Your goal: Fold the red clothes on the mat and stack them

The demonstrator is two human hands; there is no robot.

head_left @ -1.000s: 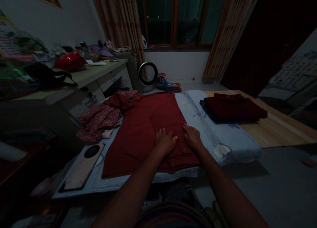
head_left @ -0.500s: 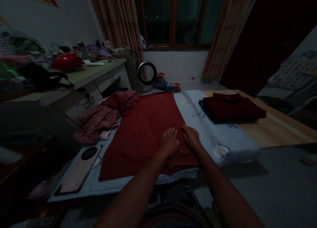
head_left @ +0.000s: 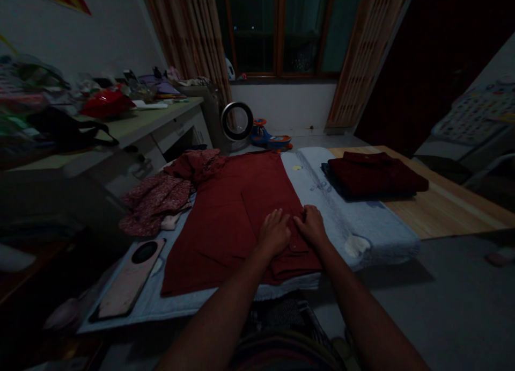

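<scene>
A dark red shirt [head_left: 225,215] lies spread on the pale blue padded cover, with a sleeve folded back over its right part. My left hand [head_left: 274,234] rests flat on this folded part, fingers stretched forward. At the shirt's right edge, my right hand [head_left: 313,225] has its fingers curled and its thumb towards the left hand, gripping the cloth there. A small button shows faintly near the cuff, just below the hands. Both forearms cover the shirt's near edge in part.
A crumpled patterned red garment [head_left: 159,199] and a phone [head_left: 131,279] lie left of the shirt. Folded dark red clothes [head_left: 376,175] are stacked at right, near a wooden board [head_left: 450,204]. A cluttered desk [head_left: 140,124] stands at left; a ride-on toy [head_left: 269,137] is by the window wall.
My right hand's fingers have curled in at the shirt's edge, where they lay straighter before. My left hand stays in place on the cloth. The view has shifted slightly.
</scene>
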